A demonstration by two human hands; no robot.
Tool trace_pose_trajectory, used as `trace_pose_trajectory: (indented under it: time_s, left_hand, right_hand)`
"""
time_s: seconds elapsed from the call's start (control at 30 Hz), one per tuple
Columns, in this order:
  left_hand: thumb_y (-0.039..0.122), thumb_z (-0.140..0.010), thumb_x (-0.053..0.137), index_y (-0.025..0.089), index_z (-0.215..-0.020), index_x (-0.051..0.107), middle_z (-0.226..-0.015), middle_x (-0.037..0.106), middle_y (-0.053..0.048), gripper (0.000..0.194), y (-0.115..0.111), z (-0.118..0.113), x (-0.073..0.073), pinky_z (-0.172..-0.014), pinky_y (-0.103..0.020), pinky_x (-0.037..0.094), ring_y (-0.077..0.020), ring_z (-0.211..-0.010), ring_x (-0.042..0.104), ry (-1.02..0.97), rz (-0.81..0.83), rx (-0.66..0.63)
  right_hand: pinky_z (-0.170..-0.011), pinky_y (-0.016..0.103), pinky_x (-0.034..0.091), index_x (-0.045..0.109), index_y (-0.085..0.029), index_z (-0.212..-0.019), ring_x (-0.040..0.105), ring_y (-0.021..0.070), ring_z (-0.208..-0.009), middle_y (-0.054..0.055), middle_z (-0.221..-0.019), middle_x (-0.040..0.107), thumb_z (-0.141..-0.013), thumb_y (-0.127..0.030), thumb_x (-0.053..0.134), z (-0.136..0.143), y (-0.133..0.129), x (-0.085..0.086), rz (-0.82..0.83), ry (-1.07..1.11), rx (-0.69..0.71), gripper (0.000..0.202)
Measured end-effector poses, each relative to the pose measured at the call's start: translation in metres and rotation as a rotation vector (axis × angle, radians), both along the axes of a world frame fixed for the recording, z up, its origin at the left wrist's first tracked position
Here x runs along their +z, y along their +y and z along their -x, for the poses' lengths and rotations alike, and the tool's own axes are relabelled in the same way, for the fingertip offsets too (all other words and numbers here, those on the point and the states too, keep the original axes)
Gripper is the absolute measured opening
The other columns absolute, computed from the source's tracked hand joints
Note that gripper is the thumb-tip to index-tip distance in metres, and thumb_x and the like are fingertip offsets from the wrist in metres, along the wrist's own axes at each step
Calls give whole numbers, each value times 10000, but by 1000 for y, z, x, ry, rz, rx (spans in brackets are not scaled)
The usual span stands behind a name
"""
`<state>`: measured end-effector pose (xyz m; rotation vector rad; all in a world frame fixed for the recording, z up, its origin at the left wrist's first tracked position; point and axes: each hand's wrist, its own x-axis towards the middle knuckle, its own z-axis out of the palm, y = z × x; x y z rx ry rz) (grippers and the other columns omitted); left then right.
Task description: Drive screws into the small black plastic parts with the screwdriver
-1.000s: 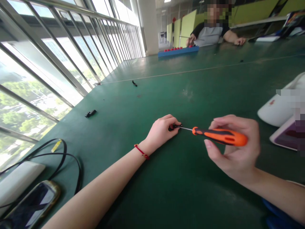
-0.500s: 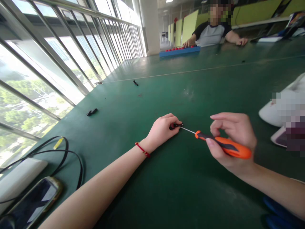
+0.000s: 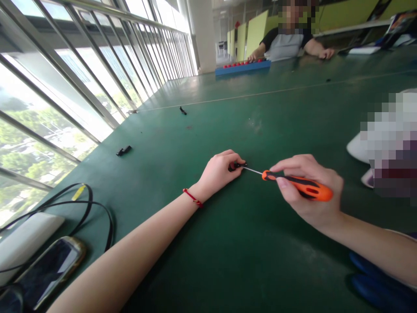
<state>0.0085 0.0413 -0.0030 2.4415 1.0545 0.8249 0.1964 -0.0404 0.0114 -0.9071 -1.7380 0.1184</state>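
Note:
My left hand (image 3: 220, 167), with a red cord bracelet (image 3: 193, 198) on its wrist, pinches a small black part (image 3: 235, 166) down at the table. Fingers cover much of that part, so its exact kind cannot be made out. An orange and black screwdriver (image 3: 302, 185) lies in my right hand (image 3: 314, 191), its handle held between thumb and fingers. The thin metal shaft points left, and its tip meets the black part near my left fingertips.
Two loose black pieces (image 3: 124, 151) (image 3: 183, 111) lie on the green table (image 3: 195, 243). A phone (image 3: 48, 271), a white box (image 3: 29, 237) and a black cable (image 3: 110, 221) are at lower left. Metal railing (image 3: 107, 56) borders the left side. Across sits a person (image 3: 286, 45) by a blue rack (image 3: 243, 68).
My right fingers have closed onto the screwdriver handle, which has turned about its axis. The whole view has shifted slightly; my left hand keeps its pinch on the black part.

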Motion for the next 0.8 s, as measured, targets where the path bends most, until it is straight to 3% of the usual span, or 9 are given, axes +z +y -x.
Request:
trace_pose_trajectory:
  time_s: [0.07, 0.2, 0.27, 0.37, 0.43, 0.57, 0.63, 0.8]
  left_hand:
    - [148, -765, 558, 158, -856, 675, -879, 627, -31, 149, 0, 0, 0, -680, -222, 490, -107, -712, 576, -1, -3, 2]
    - [144, -763, 556, 157, -853, 672, -865, 625, -26, 147, 0, 0, -1, -670, -218, 486, -104, -703, 571, -4, -12, 3]
    - [146, -764, 557, 157, -857, 674, -867, 625, -26, 149, 0, 0, -2, -671, -217, 486, -103, -703, 572, -2, -8, 1]
    - [157, -769, 559, 159, -861, 675, -884, 629, -29, 148, 0, 1, -1, -677, -217, 487, -102, -706, 576, -5, 0, -1]
    - [158, -769, 558, 160, -861, 675, -894, 631, -30, 149, 0, 1, -1, -679, -216, 488, -101, -708, 578, -6, 2, -2]
    - [150, -766, 557, 161, -857, 673, -883, 628, -28, 149, 0, 0, -1, -671, -217, 487, -103, -707, 574, -1, -1, 2]
    - [150, -765, 559, 162, -858, 674, -876, 626, -27, 148, 0, 0, -1, -669, -217, 486, -104, -705, 573, 0, 1, 5]
    - [158, -773, 558, 156, -854, 673, -877, 624, -31, 141, 0, 0, -1, -667, -216, 480, -101, -701, 568, -8, 3, -4]
  right_hand:
    - [-563, 308, 453, 602, -252, -868, 527, 138, -561, -34, -594, 526, -729, -137, 630, 1, -1, 0, -19, -12, -39, 183]
    - [-611, 307, 490, 563, -223, -1078, 564, 155, -722, 25, -891, 547, -627, -98, 678, 3, 3, -1, -129, 170, 44, 481]
    - [-569, 300, 478, 526, -216, -1142, 549, 149, -696, 20, -877, 524, -610, -110, 686, 2, 4, 0, -116, 183, 96, 566]
    - [-501, 288, 422, 574, -228, -1011, 477, 111, -497, -54, -597, 487, -692, -143, 650, 1, 1, 2, -44, 20, 63, 339]
    - [-520, 294, 430, 594, -234, -877, 500, 116, -492, -51, -559, 509, -733, -145, 622, 1, -1, 3, -40, -33, -6, 171]
    - [-575, 305, 495, 571, -226, -1032, 571, 151, -678, 24, -872, 570, -665, -143, 665, 3, 0, 0, -113, 116, 10, 388]
    - [-566, 309, 501, 532, -236, -1110, 561, 156, -696, 26, -894, 533, -645, -153, 672, 3, 2, -1, -109, 152, 61, 492]
    - [-563, 316, 467, 589, -256, -888, 521, 123, -545, -15, -695, 570, -729, -142, 625, 1, 0, 3, -61, -57, -14, 199]
